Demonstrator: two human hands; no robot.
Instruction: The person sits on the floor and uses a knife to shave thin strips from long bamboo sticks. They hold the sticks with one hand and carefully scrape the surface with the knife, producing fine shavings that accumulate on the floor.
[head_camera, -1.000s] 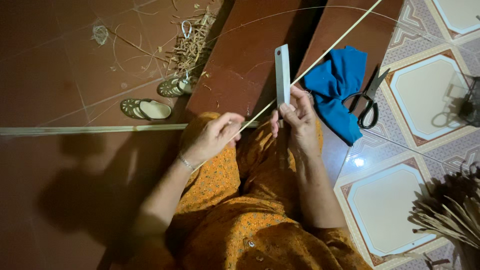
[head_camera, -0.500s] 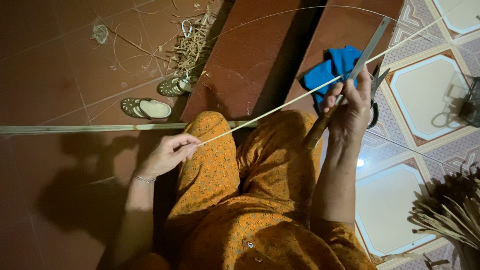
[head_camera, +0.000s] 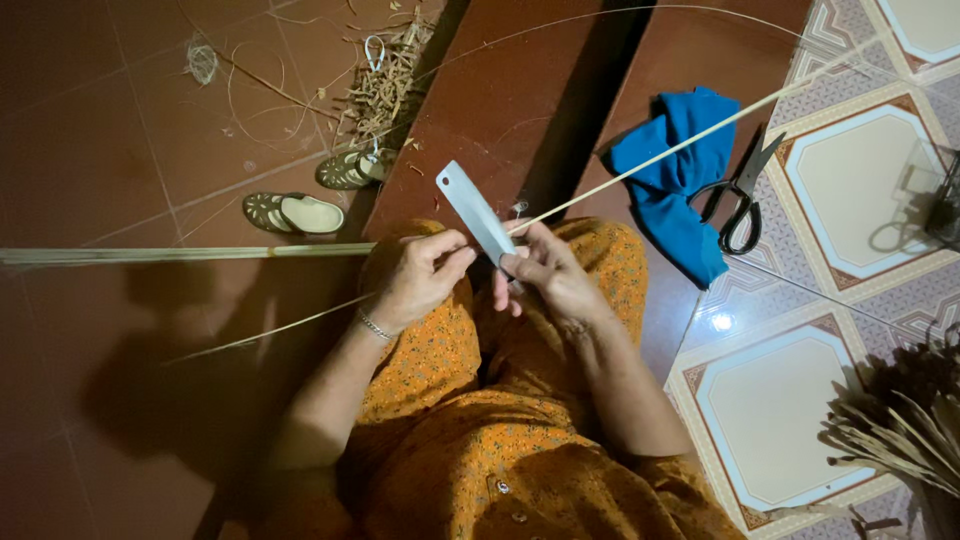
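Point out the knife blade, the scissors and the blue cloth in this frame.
knife blade (head_camera: 474, 207): head view, on the flat middle of the grey blade.
scissors (head_camera: 741, 190): head view, near the pivot where the black handles meet the blades.
blue cloth (head_camera: 672, 185): head view, on its bunched middle.

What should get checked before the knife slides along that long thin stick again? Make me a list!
1. Right hand grips the flat grey knife blade: ok.
2. Left hand pinches the long pale cane strip: ok.
3. Strip meets the blade between both hands: ok.
4. Fingers away from the cutting edge: cannot tell, they sit very close.
5. Strip's far end free of the crumpled blue cloth and black-handled scissors: not ok, it crosses over the cloth.
6. Enough light on the hands: ok, though the red floor tiles are dim.
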